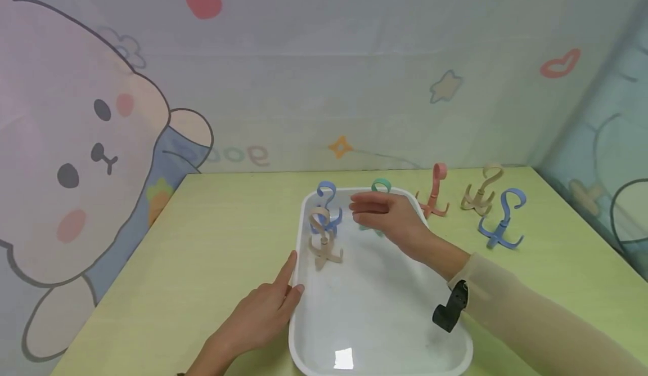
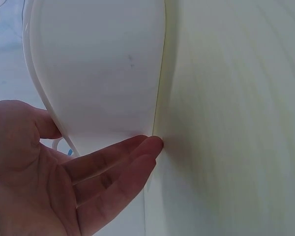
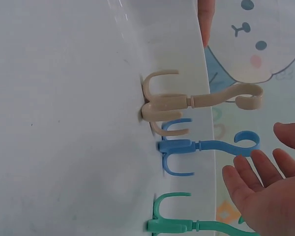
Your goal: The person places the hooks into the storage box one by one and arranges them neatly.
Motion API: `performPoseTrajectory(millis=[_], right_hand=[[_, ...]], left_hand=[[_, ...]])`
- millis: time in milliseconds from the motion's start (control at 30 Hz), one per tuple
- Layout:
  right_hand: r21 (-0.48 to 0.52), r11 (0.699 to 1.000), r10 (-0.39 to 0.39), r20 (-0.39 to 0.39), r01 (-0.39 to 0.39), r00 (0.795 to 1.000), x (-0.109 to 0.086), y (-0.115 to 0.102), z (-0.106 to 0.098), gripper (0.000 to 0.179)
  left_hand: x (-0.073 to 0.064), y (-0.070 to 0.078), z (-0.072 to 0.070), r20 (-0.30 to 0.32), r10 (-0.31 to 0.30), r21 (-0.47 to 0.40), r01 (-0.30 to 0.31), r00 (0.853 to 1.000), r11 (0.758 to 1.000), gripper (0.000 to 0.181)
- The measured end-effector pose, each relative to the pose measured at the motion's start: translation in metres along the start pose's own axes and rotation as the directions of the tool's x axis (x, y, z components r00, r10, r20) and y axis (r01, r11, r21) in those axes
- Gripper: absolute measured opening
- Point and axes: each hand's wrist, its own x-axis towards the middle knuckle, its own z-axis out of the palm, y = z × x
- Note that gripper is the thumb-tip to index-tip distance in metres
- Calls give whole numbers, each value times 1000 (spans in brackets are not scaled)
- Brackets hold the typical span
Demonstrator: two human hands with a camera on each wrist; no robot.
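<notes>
A white tray (image 1: 374, 308) lies on the table with three multi-pronged hanging hooks standing toward its far end: a beige hook (image 1: 324, 246), a blue hook (image 1: 329, 196) behind it, and a green hook (image 1: 381, 183). My right hand (image 1: 387, 221) hovers over the far part of the tray, covering most of the green hook. Its fingers are extended and hold nothing; in the right wrist view it is near the tops of the blue and green hooks. Straight fingers of my left hand (image 2: 103, 187) touch the tray's left outer wall, with the thumb at the rim.
To the right of the tray, a pink hook (image 1: 435, 193), a second beige hook (image 1: 478, 196) and a second blue hook (image 1: 502, 224) stand on the yellow-green table (image 1: 212, 241). A printed cloth backdrop (image 1: 314, 83) rises behind the table.
</notes>
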Motion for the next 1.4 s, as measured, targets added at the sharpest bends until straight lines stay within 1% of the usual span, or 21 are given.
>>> performPoseTrajectory(millis=[200,500,667,900,1100,1400], right_hand=[[34,999,-1,-2,1,1000,-6,1,-9,45],[65,997,-33,9,33,999,-12,-5,-21,48],[64,997,-32,-12,33,999,-18,-6,-32,50],[124,992,-32,-33,36,999,-24,-8,-44,51],[142,990,-19,-57,27,998,-30,-6,-53,53],[136,990,-30,-86,42,996,-40,-1,-68,56]], left_hand=[[0,1,0,2,-6,0,6,1000,1000,67],[0,1,1,-2,-10,-2,10,1000,1000,67],[0,1,1,-3,-8,-3,8,1000,1000,67],[0,0,1,3,-4,-1,4,1000,1000,67],[0,0,1,7,-8,0,8,1000,1000,67],[-1,1,1,5,5,-5,-5,1000,1000,67]])
